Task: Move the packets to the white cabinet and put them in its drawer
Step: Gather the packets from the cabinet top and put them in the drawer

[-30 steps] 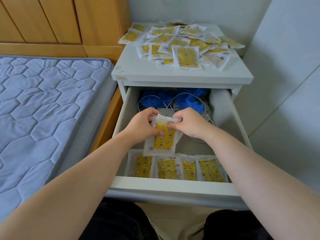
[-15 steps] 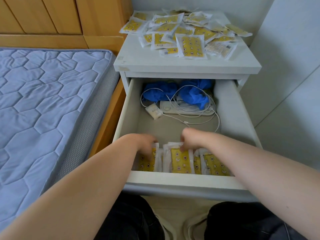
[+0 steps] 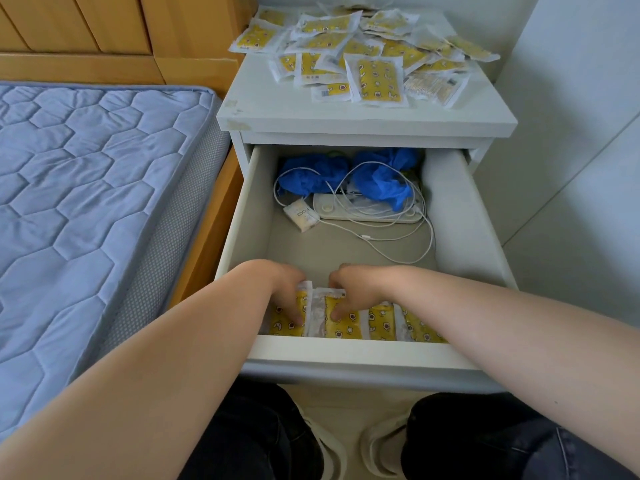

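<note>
Seating packets (image 3: 344,322) in the drawer (image 3: 349,351), near row, with left hand (image 3: 287,294) and right hand (image 3: 355,292) each pinching a top edge; best tucked snug leftward, leaving room for the far pile (image 3: 367,60) on the cabinet (image 3: 311,116).

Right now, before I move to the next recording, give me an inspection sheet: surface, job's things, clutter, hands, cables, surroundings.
Surface: white cabinet top, bare along its front; drawer pulled open.
Job's things: loose packets heaped on the top; row of packets standing at the drawer's front.
Clutter: blue crumpled material, small white box, power strip at the drawer's back.
Hands: left hand and right hand reach down onto the row; grip unclear.
Cables: white cable looped on the drawer floor.
Surroundings: blue mattress, wooden headboard, pale wall.
</note>
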The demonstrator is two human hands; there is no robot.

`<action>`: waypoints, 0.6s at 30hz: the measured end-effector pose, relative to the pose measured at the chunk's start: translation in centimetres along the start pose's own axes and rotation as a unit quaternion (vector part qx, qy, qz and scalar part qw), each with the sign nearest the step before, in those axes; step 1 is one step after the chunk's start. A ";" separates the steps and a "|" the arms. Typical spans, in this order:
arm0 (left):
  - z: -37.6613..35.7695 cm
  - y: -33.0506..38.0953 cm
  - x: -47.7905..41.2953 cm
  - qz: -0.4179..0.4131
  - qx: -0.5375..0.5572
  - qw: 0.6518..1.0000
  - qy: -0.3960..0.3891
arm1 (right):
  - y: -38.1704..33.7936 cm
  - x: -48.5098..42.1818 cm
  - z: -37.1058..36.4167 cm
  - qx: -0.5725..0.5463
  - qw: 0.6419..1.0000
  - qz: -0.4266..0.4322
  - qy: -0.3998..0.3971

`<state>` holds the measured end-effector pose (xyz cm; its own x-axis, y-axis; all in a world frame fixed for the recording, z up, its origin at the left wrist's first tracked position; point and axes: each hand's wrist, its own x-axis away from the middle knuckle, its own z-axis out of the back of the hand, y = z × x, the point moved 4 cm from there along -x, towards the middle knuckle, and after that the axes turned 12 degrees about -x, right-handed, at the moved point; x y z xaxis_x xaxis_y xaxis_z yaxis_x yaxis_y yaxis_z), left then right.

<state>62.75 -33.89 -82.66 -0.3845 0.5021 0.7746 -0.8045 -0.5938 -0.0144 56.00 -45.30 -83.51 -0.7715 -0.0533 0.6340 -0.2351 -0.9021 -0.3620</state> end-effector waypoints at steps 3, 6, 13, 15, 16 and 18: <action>0.0 0.5 0.4 -0.011 -0.011 1.000 -0.018 | 0.6 -0.1 -0.7 0.045 0.998 -0.026 -0.034; 0.2 1.2 0.7 -0.019 -0.048 0.999 -0.011 | 0.2 -0.1 -1.2 0.078 0.997 -0.002 -0.021; 0.2 1.2 0.6 -0.009 -0.074 0.997 -0.012 | -0.6 -0.1 -1.4 0.084 0.996 0.039 0.006; 0.2 1.1 0.5 -0.007 -0.071 0.997 -0.011 | -0.5 0.0 -1.3 0.086 0.995 0.040 0.011; 0.1 1.0 0.4 -0.007 -0.073 0.997 -0.014 | -0.5 0.0 -1.3 0.091 0.995 0.039 0.008; 0.2 1.0 0.4 -0.006 -0.076 0.997 -0.019 | -0.6 -0.2 -1.2 0.085 0.996 0.036 0.001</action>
<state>61.88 -34.38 -82.28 -0.3598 0.4824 0.7986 -0.8691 -0.4847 -0.0988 55.59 -44.22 -84.26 -0.7835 -0.1191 0.6099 -0.0765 -0.9555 -0.2849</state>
